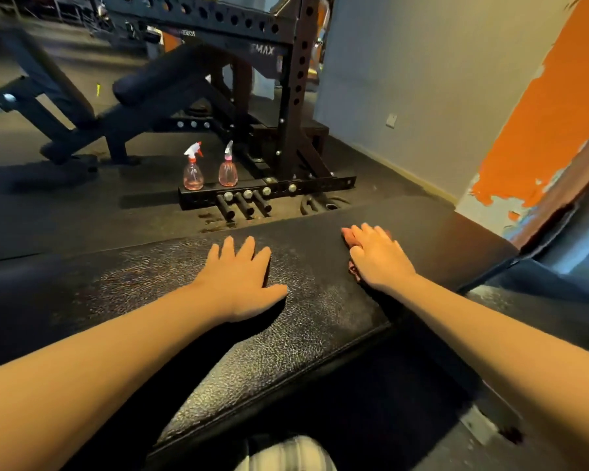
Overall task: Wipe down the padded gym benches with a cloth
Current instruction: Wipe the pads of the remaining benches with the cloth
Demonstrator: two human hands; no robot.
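**Padded gym bench during wiping, head view.** The largest surface is formed by the black padded bench (313, 321), whose textured pad runs from 7 o'clock to 2 o'clock across the lower half of the view. A faint sheen of droplets is seen on the pad between the two hands. Beyond it, a dark rubber floor (82, 212) is spread towards 10 o'clock. A black perforated power rack (296, 96) is set at 12 o'clock, and a grey wall (422, 79) with a peeling orange panel (551, 113) is placed at 2 o'clock. A second, inclined bench (157, 83) is seen at 11 o'clock, well apart from the first.

The left hand (242, 277) is laid flat on the pad near the centre, palm down, with the fingers straight and slightly spread; nothing is held. The right hand (376, 256) is pressed palm down at 1 o'clock from the left hand, near the pad's far edge, with the fingers straight and close together. Under it lies the cloth (348, 235): only reddish edges are exposed, at the fingertips and below the thumb side of the palm.

Two pink spray bottles (193, 171) (228, 168) are stood upright, side by side, on the rack's base rail at 11 o'clock from the left hand. Three short pegs (244, 205) are projected from that rail below them.
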